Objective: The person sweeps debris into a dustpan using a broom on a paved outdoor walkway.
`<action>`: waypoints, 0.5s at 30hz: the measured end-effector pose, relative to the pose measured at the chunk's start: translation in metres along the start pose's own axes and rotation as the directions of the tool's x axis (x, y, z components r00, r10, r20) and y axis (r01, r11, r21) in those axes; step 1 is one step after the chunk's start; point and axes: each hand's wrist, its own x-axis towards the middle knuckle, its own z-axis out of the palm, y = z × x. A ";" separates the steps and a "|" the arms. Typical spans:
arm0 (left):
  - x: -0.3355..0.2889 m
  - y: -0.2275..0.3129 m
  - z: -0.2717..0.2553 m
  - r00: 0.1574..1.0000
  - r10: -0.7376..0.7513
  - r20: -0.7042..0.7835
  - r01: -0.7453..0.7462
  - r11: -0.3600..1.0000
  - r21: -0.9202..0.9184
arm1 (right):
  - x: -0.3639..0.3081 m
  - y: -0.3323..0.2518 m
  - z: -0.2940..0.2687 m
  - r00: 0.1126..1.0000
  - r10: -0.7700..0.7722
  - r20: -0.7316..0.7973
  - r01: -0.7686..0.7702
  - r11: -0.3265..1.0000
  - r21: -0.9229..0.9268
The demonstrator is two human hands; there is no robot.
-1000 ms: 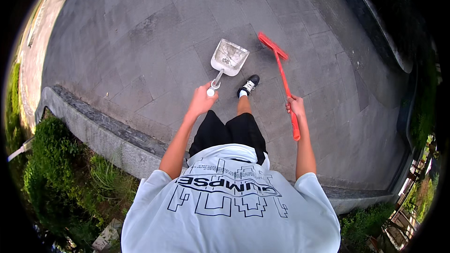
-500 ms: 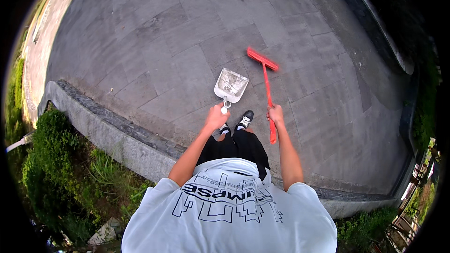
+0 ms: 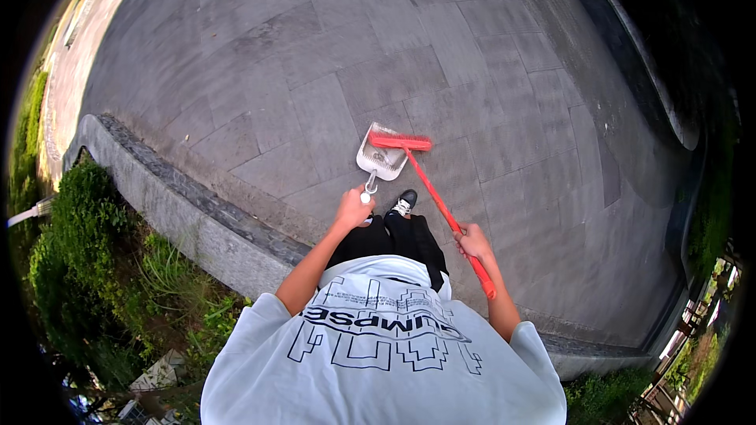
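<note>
My left hand (image 3: 353,208) is closed around the upright handle of a white dustpan (image 3: 367,159), whose scoop has a toothed rear edge and grey dirt stains. A red broom (image 3: 431,191) slants across to the right, gripped partway along its handle by my right hand (image 3: 472,242). The broom's wide red head lies over the far part of the scoop, its right end sticking out past the dustpan's side. Under the broom head, part of the scoop is hidden. One black-and-white shoe (image 3: 405,203) stands just below the dustpan.
Grey paving slabs (image 3: 315,71) spread out ahead. A low curved stone wall (image 3: 181,197) runs along the left and behind me, with green shrubs (image 3: 87,244) beyond it. Another dark curved edge (image 3: 630,31) bounds the right.
The broom head has swung left and nearer, from right of the dustpan to over its scoop. My right hand has come back toward my body, and the handle now slants more.
</note>
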 end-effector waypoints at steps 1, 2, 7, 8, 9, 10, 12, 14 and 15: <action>-0.002 0.000 0.000 1.000 0.010 -0.009 -0.010 1.000 0.005 | -0.005 0.000 -0.005 1.000 -0.007 -0.005 0.007 0.999 0.034; -0.005 0.000 -0.001 1.000 0.019 -0.019 -0.019 1.000 0.008 | -0.007 -0.002 -0.012 1.000 -0.013 -0.008 0.014 0.998 0.066; -0.010 -0.023 0.010 0.984 0.099 -0.147 -0.117 0.985 -0.123 | 0.006 -0.018 -0.039 0.994 -0.090 -0.068 0.094 0.994 0.064; -0.011 -0.026 0.011 0.982 0.086 -0.168 -0.110 0.984 -0.139 | 0.014 -0.021 -0.042 0.992 -0.106 -0.075 0.110 0.992 0.061; -0.011 -0.026 0.012 0.979 0.073 -0.193 -0.104 0.982 -0.157 | 0.025 -0.024 -0.045 0.989 -0.116 -0.091 0.122 0.991 0.054; -0.014 -0.020 0.010 0.978 0.050 -0.203 -0.088 0.979 -0.184 | 0.036 -0.028 -0.046 0.986 -0.131 -0.099 0.136 0.990 0.045; -0.023 -0.012 0.002 0.974 -0.005 -0.227 -0.051 0.970 -0.239 | 0.054 -0.042 -0.051 0.982 -0.157 -0.104 0.164 0.984 0.064; -0.032 -0.012 -0.011 0.961 -0.121 -0.250 0.027 0.937 -0.349 | 0.068 -0.062 -0.051 0.979 -0.179 -0.102 0.191 0.973 0.131; -0.032 -0.010 -0.018 0.953 -0.168 -0.253 0.053 0.913 -0.404 | 0.074 -0.075 -0.049 0.980 -0.180 -0.087 0.192 0.966 0.175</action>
